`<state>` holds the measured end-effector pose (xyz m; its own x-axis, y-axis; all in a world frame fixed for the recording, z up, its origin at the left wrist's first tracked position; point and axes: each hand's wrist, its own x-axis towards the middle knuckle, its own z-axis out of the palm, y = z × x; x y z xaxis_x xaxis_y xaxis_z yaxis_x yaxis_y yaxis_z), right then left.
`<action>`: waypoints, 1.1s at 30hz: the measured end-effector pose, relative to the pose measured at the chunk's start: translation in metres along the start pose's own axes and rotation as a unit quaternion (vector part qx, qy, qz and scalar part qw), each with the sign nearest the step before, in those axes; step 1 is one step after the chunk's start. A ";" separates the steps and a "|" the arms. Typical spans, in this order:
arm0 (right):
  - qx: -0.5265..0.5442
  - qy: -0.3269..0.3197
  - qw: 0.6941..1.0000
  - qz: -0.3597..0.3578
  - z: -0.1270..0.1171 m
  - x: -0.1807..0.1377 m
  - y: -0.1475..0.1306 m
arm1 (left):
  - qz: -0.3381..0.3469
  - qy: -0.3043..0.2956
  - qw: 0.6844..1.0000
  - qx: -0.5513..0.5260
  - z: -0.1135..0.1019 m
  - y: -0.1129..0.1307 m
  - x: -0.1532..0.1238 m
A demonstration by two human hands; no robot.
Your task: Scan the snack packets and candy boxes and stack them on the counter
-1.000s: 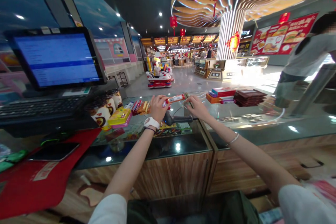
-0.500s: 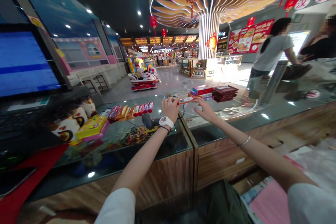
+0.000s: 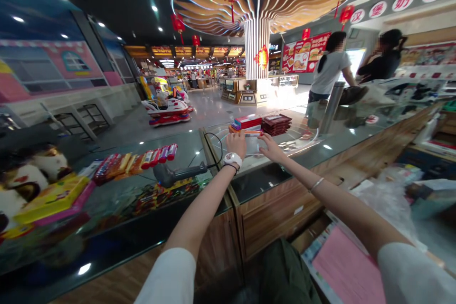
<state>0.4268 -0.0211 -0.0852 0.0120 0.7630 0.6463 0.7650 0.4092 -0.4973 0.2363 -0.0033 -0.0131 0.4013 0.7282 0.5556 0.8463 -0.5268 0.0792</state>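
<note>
Out over the glass counter (image 3: 192, 138), my left hand (image 3: 236, 145) is closed on the left end of a slim orange-and-white packet (image 3: 253, 133), which lies nearly level. My right hand (image 3: 272, 148) is at the packet's right end, fingertips seeming to touch it, with the thumb spread away below. Just behind the packet are stacked red and blue boxes (image 3: 247, 122), beside a pile of dark brown packets (image 3: 277, 124). Whether the packet rests on anything is hard to make out.
Left of my hands lie a dark handheld scanner (image 3: 178, 174) with a cable, a row of candy rolls (image 3: 137, 161) and a yellow box (image 3: 53, 198). A metal post (image 3: 332, 107) stands right. Two people are beyond the counter. Pink paper (image 3: 347, 266) lies below my right arm.
The view has swung right, so the screen has left the frame and the scanner shows fully. Both hands stay at the packet, now just in front of the stacked boxes.
</note>
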 end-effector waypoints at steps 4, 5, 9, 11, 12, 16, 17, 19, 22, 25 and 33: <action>-0.024 -0.030 0.999 0.024 -0.005 0.012 0.017 | -0.008 -0.013 0.999 -0.046 0.020 0.011 0.012; -0.033 -0.038 0.998 0.032 -0.007 0.016 0.020 | -0.007 -0.020 0.998 -0.060 0.024 0.012 0.015; -0.067 -0.055 0.995 0.053 -0.008 0.029 0.032 | -0.007 -0.040 0.993 -0.109 0.040 0.017 0.025; -0.080 -0.053 0.994 0.057 -0.006 0.033 0.036 | -0.020 -0.045 0.990 -0.132 0.046 0.019 0.030; -0.086 -0.053 0.993 0.062 -0.005 0.034 0.037 | -0.029 -0.045 0.988 -0.143 0.049 0.020 0.031; -0.120 -0.065 0.987 0.088 0.000 0.034 0.040 | -0.050 -0.050 0.984 -0.161 0.058 0.021 0.035; -0.134 -0.068 0.984 0.094 0.002 0.034 0.040 | -0.050 -0.056 0.984 -0.160 0.061 0.021 0.035; -0.164 -0.070 0.979 0.098 0.004 0.033 0.041 | -0.043 -0.069 0.985 -0.150 0.065 0.020 0.035; -0.197 -0.070 0.973 0.095 0.007 0.033 0.041 | -0.029 -0.082 0.987 -0.137 0.069 0.018 0.035; -0.218 -0.070 0.968 0.106 0.008 0.033 0.040 | -0.028 -0.094 0.986 -0.135 0.073 0.018 0.036; -0.222 -0.077 0.966 0.108 0.004 0.033 0.038 | 0.003 -0.100 0.988 -0.117 0.077 0.017 0.035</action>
<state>0.4538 0.0213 -0.0848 0.1324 0.8856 0.4451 0.9566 0.0035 -0.2914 0.2913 0.0470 -0.0562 0.4869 0.7847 0.3837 0.7492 -0.6010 0.2784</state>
